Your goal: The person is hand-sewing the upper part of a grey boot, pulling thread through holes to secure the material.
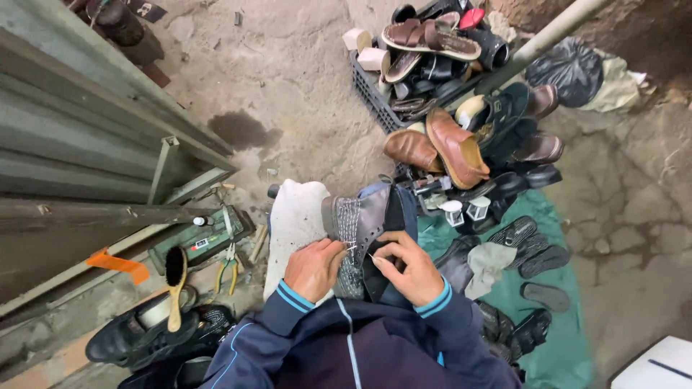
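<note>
Dark blue sleeves with light blue cuffs fill the bottom edge; the arms are cut off by the frame. Left hand (313, 268) is closed on the near side of a grey boot (358, 229), fingers curled over its mesh panel. Right hand (409, 268) pinches at the boot's dark inner edge; a thin pale line, perhaps thread or a needle, runs between the two hands, too fine to name.

Boot lies on the lap, over a white cloth (294, 220), sole away from the camera. Grey upper, woven textured panel, dark lining. Its toe and far side are hidden behind its own upper.

Beyond it, on the concrete floor (288, 79), a black crate (371, 97) holds sandals, half buried. Brown shoes (440, 150) are heaped just beside it. Green sheet (559, 324) carries black soles. Left: a wooden brush (175, 281), yellow-handled pliers (229, 268), black shoes (144, 335) partly cut off.
</note>
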